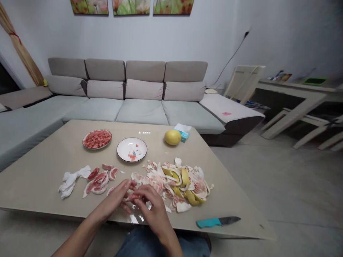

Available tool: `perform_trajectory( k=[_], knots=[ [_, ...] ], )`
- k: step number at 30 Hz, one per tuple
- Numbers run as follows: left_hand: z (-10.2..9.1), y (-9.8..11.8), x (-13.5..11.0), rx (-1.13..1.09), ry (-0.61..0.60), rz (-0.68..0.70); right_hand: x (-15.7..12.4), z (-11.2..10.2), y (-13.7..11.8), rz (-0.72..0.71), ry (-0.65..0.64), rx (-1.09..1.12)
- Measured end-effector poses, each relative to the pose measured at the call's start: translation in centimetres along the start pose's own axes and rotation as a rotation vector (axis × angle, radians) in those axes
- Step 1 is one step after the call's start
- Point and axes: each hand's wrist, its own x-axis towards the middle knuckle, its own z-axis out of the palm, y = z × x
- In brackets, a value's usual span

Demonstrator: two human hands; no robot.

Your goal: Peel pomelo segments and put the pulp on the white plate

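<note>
My left hand (119,196) and my right hand (151,203) meet over the table's near edge, fingers bent around a reddish pomelo segment (132,197) that they mostly hide. To the left lie several pomelo segments (99,182) with white skin on them. A heap of pomelo peel (184,182), yellow rind mixed with white pith and torn skin, spreads just right of my hands. Beyond them stands a white plate (128,144) with a few small red bits on it. Farther left, another plate (84,143) is piled with peeled red pomelo flesh (97,138).
A knife (214,222) with a turquoise handle lies near the front right table edge. One whole yellow pomelo (173,137) rests beside a tissue pack (184,132). Crumpled white tissue (70,182) is at the left. A grey sofa (142,110) stands behind the table (53,150).
</note>
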Motion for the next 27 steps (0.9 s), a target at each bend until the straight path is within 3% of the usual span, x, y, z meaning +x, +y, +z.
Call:
perform_trajectory(
  k=[3, 12, 21, 27],
  knots=[
    [-0.4, -0.1, -0.5, 0.015, -0.08, 0.001, 0.0, 0.0, 0.1, -0.012, 0.016, 0.023],
    [-0.2, -0.2, -1.3, 0.03, -0.058, 0.026, -0.4, 0.5, 0.4, -0.046, 0.009, -0.157],
    [-0.7, -1.0, -1.4, 0.02, -0.042, 0.064, -0.3, -0.1, -0.2, -0.116, -0.011, -0.122],
    [-0.2, -0.6, -1.4, -0.024, 0.01, 0.058, -0.7, 0.3, 0.3, -0.163, 0.106, -0.385]
  ],
)
